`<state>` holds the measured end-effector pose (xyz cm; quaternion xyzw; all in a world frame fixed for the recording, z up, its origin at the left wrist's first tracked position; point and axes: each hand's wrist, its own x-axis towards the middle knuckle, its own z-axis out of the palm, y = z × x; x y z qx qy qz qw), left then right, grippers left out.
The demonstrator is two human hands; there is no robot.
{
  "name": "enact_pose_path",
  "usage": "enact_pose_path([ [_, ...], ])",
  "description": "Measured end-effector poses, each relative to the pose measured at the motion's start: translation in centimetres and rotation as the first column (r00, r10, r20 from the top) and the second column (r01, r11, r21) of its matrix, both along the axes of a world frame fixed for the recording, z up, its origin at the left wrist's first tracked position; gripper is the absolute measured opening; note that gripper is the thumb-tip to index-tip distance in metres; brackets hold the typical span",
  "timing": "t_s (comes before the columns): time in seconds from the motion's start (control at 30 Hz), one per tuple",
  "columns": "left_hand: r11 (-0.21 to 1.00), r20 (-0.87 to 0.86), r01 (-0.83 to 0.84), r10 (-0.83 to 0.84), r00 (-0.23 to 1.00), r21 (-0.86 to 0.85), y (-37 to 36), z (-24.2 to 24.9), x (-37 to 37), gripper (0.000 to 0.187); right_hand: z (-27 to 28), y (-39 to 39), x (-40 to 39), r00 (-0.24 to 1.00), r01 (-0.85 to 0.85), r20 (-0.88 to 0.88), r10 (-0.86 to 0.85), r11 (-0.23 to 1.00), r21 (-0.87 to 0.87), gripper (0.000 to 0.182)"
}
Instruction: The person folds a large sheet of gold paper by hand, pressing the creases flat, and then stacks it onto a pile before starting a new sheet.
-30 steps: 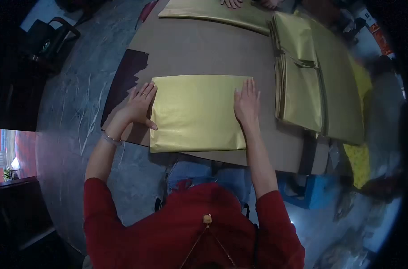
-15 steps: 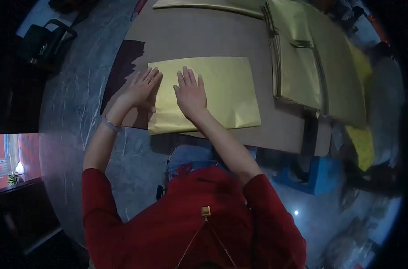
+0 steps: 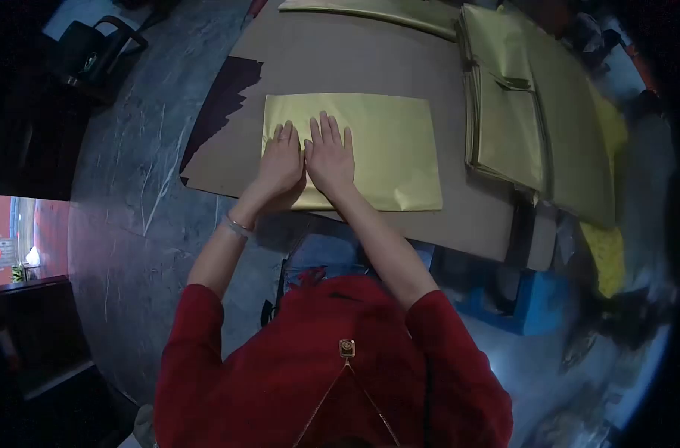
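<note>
A gold paper sheet, which looks folded, lies flat on the brown cardboard in front of me. My left hand rests on its left part, fingers stretched out and pointing away from me. Right beside it, my right hand presses flat on the sheet with its fingers extended. The two hands nearly touch at the thumbs. Neither one grips anything. Part of the sheet's left and near edge is hidden under my left hand and wrist.
To the right stands a stack of folded gold paper on the cardboard. Another gold piece lies along the far edge. A blue stool is below the table on the right. A dark torn patch marks the cardboard's left side.
My left hand has moved right from the sheet's left edge onto the paper, up against my right hand. The right hand stays flat in about the same place; the view has shifted slightly.
</note>
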<state>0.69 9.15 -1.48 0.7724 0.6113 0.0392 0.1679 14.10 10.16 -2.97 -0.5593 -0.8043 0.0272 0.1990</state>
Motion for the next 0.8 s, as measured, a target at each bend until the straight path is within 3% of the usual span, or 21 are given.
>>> enact_pose_path([
  [0.07,0.933,0.060,-0.152,0.140,0.988,0.325,-1.3,-2.7,0.9,0.054,-0.1,0.0,0.1,1.000,-0.003,-0.006,0.003,1.000,-0.004,0.049],
  [0.1,0.933,-0.005,-0.214,0.225,0.974,0.290,-2.1,-0.9,2.0,0.053,-0.1,0.1,0.2,1.000,-0.003,-0.006,0.003,1.000,0.001,0.049],
  [0.23,0.915,-0.072,-0.200,0.239,0.968,0.350,-2.6,-0.7,2.5,0.054,-0.3,0.0,0.5,1.000,-0.011,0.000,0.011,1.000,0.000,0.048],
  [0.8,0.896,-0.049,-0.228,0.266,0.963,0.381,-2.7,-0.6,3.0,0.063,0.4,-3.8,8.4,0.997,0.068,0.024,-0.067,0.997,-0.034,0.047],
])
